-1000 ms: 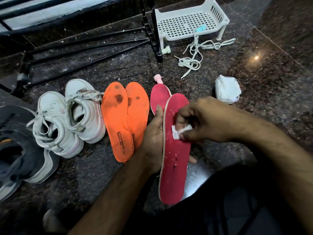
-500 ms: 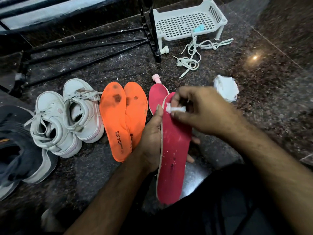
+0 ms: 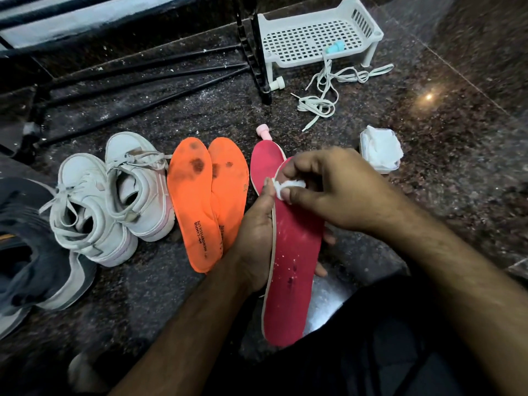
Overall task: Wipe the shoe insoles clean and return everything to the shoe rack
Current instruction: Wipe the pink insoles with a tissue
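Left hand: cradles the pink insole above the floor.
Right hand: pinches a white wipe at its toe.
Remaining: specks on it; stained orange insoles; rack return.

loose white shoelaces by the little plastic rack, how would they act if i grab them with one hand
The white shoelaces lie in limp loops and tangles, so they would probably dangle and trail. They look thin, likely very light. One strand runs up into the white plastic rack, so it may snag there.
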`<state>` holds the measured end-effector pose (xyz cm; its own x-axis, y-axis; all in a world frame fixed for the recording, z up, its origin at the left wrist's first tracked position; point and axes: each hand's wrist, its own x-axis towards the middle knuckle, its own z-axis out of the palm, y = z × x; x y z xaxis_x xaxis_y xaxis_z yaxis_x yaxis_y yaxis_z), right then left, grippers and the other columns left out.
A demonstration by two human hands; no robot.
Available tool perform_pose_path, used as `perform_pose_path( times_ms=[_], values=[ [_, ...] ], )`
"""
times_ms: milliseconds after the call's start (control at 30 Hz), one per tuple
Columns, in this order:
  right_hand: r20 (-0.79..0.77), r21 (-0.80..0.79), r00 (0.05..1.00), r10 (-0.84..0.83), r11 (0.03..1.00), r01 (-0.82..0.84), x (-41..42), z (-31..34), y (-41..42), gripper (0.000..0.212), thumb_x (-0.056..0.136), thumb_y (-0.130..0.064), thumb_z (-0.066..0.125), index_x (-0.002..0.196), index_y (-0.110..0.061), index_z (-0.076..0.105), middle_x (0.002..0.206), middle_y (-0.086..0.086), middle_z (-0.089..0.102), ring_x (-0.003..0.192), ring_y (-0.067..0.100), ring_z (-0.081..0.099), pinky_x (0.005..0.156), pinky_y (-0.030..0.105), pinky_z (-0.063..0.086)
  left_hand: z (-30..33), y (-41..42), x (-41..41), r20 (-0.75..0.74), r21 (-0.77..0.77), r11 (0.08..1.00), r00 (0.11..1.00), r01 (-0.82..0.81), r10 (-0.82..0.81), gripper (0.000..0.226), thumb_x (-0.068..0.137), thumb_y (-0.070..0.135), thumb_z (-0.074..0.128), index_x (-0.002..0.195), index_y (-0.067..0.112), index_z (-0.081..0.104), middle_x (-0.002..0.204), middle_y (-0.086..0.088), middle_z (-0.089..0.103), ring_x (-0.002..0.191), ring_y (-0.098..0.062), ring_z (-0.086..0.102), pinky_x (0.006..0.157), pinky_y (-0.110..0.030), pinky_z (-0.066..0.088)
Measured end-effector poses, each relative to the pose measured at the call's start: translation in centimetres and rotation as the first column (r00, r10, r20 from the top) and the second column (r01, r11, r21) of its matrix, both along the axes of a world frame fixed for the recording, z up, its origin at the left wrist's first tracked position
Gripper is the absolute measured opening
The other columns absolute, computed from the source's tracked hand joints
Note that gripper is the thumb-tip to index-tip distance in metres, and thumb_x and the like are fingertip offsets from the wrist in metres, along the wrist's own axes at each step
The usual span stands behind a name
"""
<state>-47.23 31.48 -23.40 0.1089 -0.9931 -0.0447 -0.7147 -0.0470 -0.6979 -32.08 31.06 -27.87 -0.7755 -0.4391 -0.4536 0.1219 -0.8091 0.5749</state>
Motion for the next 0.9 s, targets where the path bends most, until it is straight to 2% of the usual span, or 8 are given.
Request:
perform_pose_path(
  times_ms=[100,267,367,467,567,667,800,900],
  values=[
    [0.084,0.045,0.996,0.026,0.999,-0.030,-0.4,0.5,0.3,0.006,0.085,-0.025,0.076,0.090,-0.028,0.074,0.073,-0.011,0.072,0.056,-0.003,0.059,0.058,0.013,0.042,-0.1,0.0,0.0,-0.022,-0.007,1.000,1.000,0.005,-0.005,0.083,0.094,0.075,0.015,0.149,0.016,0.036,0.096,-0.025,0.060,0.059,-0.033,0.069,0.049,-0.047,0.057],
    [0.031,-0.049,0.972,-0.232,0.971,0.233,-1.3,0.3,0.2,0.005,0.082,-0.029,0.076,0.085,-0.030,0.073,0.061,-0.016,0.068,0.047,-0.001,0.061,0.052,0.014,0.043,0.1,0.1,0.0,-0.021,-0.009,1.000,1.000,0.013,-0.013,0.088,0.093,0.075,0.011,0.136,0.007,0.048,0.091,-0.020,0.067,0.057,-0.030,0.069,0.047,-0.043,0.056],
    [0.033,0.129,0.998,-0.044,0.991,0.039,-0.5,0.5,0.3,0.006,0.081,-0.025,0.078,0.087,-0.026,0.077,0.062,-0.013,0.071,0.052,0.001,0.065,0.057,0.017,0.047,-0.2,-0.1,0.1,-0.004,0.026,1.000,1.000,0.006,-0.006,0.089,0.092,0.076,0.013,0.137,0.009,0.049,0.085,-0.024,0.063,0.054,-0.031,0.068,0.045,-0.043,0.056],
    [0.116,0.272,0.982,0.148,0.946,-0.175,-0.3,0.8,0.8,0.010,0.084,-0.018,0.078,0.092,-0.023,0.078,0.063,-0.005,0.073,0.051,0.013,0.067,0.053,0.019,0.049,-0.3,-0.4,0.3,0.001,0.064,0.998,1.000,0.019,-0.019,0.088,0.091,0.078,0.013,0.113,0.011,0.066,0.077,-0.024,0.065,0.051,-0.032,0.067,0.044,-0.043,0.056],
    [0.219,0.117,0.970,-0.105,0.990,0.081,-1.2,0.4,0.5,0.009,0.084,-0.020,0.078,0.091,-0.024,0.076,0.072,-0.002,0.075,0.054,0.015,0.068,0.055,0.037,0.060,-0.3,-0.5,0.2,-0.038,0.029,0.999,0.999,0.020,-0.019,0.088,0.093,0.076,0.011,0.122,0.010,0.060,0.087,-0.023,0.067,0.059,-0.031,0.069,0.049,-0.043,0.057],
    [0.166,-0.031,0.936,-0.312,0.947,0.321,-1.4,-0.1,-0.2,0.006,0.082,-0.027,0.079,0.086,-0.028,0.074,0.070,-0.009,0.073,0.053,0.014,0.068,0.053,0.035,0.058,-0.3,-0.2,0.2,-0.026,-0.007,1.000,0.999,0.028,-0.028,0.089,0.094,0.075,0.011,0.130,0.004,0.051,0.093,-0.021,0.067,0.061,-0.030,0.069,0.049,-0.042,0.057],
    [0.076,0.202,0.997,0.001,0.979,-0.017,-0.1,-0.3,0.1,0.004,0.083,-0.024,0.078,0.087,-0.024,0.078,0.070,-0.009,0.074,0.052,0.003,0.067,0.058,0.021,0.050,-0.6,-0.4,0.4,-0.015,0.003,1.000,1.000,-0.001,0.001,0.080,0.094,0.073,0.014,0.132,0.015,0.053,0.082,-0.023,0.064,0.058,-0.033,0.068,0.047,-0.044,0.057],
    [0.147,0.267,0.980,0.137,0.948,-0.172,-0.2,0.0,0.7,0.008,0.085,-0.018,0.077,0.092,-0.021,0.079,0.071,-0.006,0.075,0.053,0.003,0.065,0.057,0.019,0.050,-0.5,-0.8,0.6,0.011,0.031,0.999,1.000,-0.020,0.020,0.082,0.093,0.075,0.017,0.115,0.011,0.064,0.077,-0.019,0.067,0.055,-0.031,0.067,0.045,-0.044,0.057]
  ],
)
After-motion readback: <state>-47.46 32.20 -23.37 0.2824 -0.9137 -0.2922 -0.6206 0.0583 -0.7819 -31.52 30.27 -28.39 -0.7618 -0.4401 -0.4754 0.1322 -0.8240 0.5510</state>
